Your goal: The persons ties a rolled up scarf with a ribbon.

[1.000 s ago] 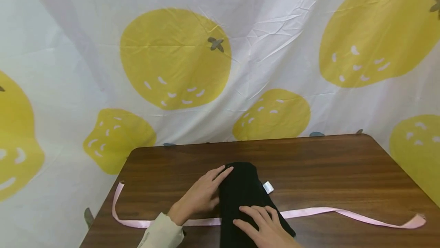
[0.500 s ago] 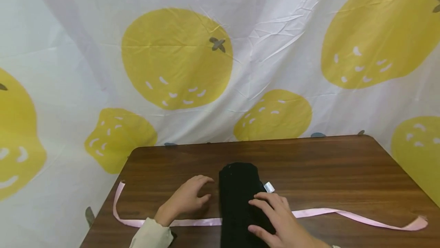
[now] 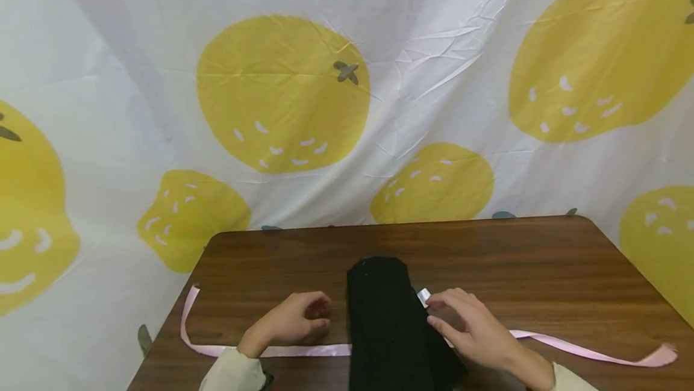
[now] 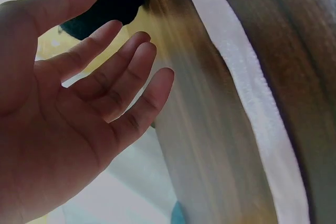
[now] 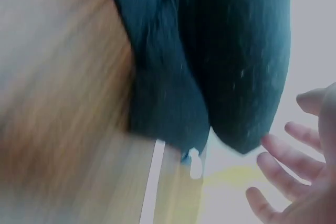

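Observation:
A black folded or rolled cloth (image 3: 385,319) lies lengthwise on the table, with a small white tag (image 3: 424,296) at its right edge. Beneath it, a pink ribbon (image 3: 306,350) runs crosswise and comes out on both sides. My left hand (image 3: 293,319) hovers left of the cloth, apart from it, fingers loosely bent around nothing; the left wrist view shows its bare palm (image 4: 68,114). On the right side, my right hand (image 3: 477,331) is beside the cloth, fingertips near the tag. In the right wrist view its fingers are spread and hold nothing; whether they touch the cloth is unclear.
The brown wood-grain table (image 3: 542,276) ends at a back edge with rounded corners. Behind it hangs a white curtain (image 3: 303,198) with yellow fruit prints. The ribbon's right end (image 3: 658,356) lies near the table's right side, its left end (image 3: 192,291) near the left edge.
My left hand has come off the cloth's far left edge and moved left and nearer. The right hand has slid from the cloth's top to its right side. The cloth looks little changed.

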Action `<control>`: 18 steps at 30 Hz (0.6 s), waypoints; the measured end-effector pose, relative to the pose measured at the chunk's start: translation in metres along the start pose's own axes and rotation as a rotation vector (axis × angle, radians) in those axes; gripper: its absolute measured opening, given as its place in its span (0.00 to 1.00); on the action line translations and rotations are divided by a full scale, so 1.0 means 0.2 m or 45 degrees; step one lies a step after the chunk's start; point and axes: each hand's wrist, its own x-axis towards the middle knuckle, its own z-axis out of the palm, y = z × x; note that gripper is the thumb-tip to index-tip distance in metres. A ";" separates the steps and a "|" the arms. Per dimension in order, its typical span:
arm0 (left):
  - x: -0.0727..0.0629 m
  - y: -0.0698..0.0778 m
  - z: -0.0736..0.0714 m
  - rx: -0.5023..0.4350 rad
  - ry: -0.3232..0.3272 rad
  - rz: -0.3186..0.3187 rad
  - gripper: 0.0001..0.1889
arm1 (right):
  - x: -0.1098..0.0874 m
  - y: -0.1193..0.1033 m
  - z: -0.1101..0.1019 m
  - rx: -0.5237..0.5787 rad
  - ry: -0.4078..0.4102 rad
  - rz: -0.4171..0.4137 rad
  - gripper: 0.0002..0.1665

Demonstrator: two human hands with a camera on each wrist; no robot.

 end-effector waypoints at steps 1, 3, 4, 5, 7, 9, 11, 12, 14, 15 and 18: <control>0.00 0.00 0.00 -0.007 -0.005 -0.001 0.14 | 0.00 0.02 -0.01 0.022 -0.008 -0.019 0.18; 0.00 -0.01 0.00 -0.030 -0.020 -0.001 0.13 | 0.00 0.07 -0.02 0.068 -0.039 -0.041 0.18; 0.00 -0.01 0.01 -0.044 -0.030 -0.004 0.13 | 0.00 0.09 -0.03 0.093 -0.059 -0.044 0.17; 0.00 -0.01 0.01 -0.054 -0.038 -0.009 0.12 | -0.01 0.11 -0.03 0.117 -0.082 -0.040 0.17; 0.00 -0.01 0.01 -0.076 -0.061 -0.024 0.12 | -0.01 0.15 -0.04 0.138 -0.120 -0.030 0.15; -0.01 -0.01 0.01 -0.083 -0.080 -0.042 0.12 | -0.02 0.18 -0.05 0.122 -0.154 -0.005 0.13; -0.01 -0.01 0.02 -0.089 -0.096 -0.061 0.13 | -0.03 0.21 -0.05 0.101 -0.193 0.017 0.11; -0.01 -0.01 0.02 -0.094 -0.102 -0.068 0.14 | -0.04 0.23 -0.06 0.090 -0.212 0.024 0.10; -0.02 -0.02 0.02 -0.095 -0.105 -0.070 0.15 | -0.05 0.26 -0.07 0.063 -0.249 0.040 0.10; -0.02 -0.02 0.02 -0.095 -0.106 -0.064 0.15 | -0.05 0.27 -0.07 0.061 -0.268 0.049 0.09; -0.02 -0.03 0.03 -0.082 -0.113 -0.039 0.16 | -0.07 0.31 -0.09 0.073 -0.305 0.055 0.10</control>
